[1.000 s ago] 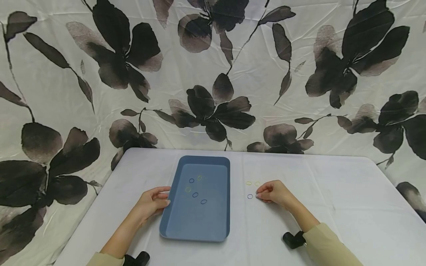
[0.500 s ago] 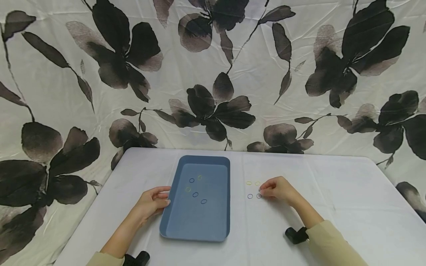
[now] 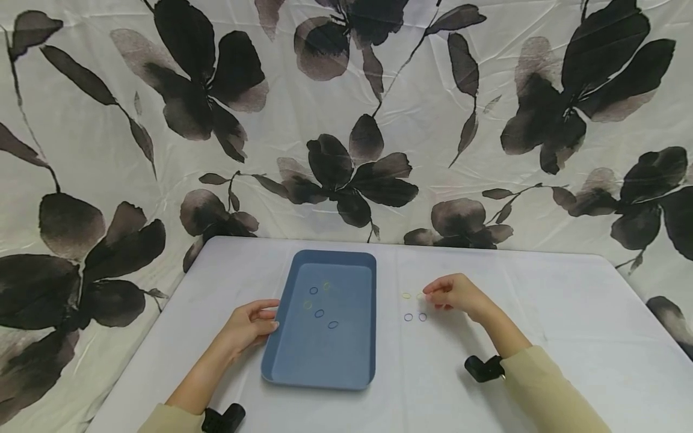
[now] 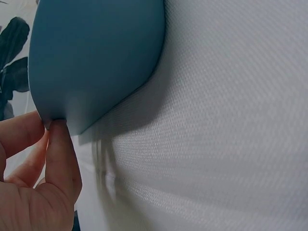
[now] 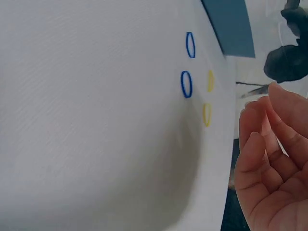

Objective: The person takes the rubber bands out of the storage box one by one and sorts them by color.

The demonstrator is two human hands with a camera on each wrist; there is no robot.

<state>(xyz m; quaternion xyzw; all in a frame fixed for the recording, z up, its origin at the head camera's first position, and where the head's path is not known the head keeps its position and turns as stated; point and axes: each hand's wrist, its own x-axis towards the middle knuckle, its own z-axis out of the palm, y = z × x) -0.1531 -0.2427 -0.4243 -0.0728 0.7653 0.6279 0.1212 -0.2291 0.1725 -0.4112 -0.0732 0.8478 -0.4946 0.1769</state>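
Observation:
At the left rim of the blue tray (image 3: 319, 361), my left hand (image 3: 246, 328) pinches the edge between thumb and fingers, as the left wrist view shows. My right hand (image 3: 457, 296) hovers just right of the small bands on the white cloth, fingers loosely bent, holding nothing. Two thin blue bands (image 5: 182, 84), like small rubber bands, lie side by side. Beyond them lie two yellow bands (image 5: 210, 81); in the head view the right fingertips overlap one of these. Inside the tray are several more bands, three blue (image 3: 319, 310) and two yellow (image 3: 307, 302).
A white cloth covers the table (image 3: 541, 361). Its far edge meets a floral curtain (image 3: 357, 174) hanging behind. Black wrist devices (image 3: 483, 368) sit under both forearms, close to the tabletop.
My right hand has let go of a blue band beside the other blue one, then lifted and shifted away from me toward the yellow bands. My left hand stays on the tray rim.

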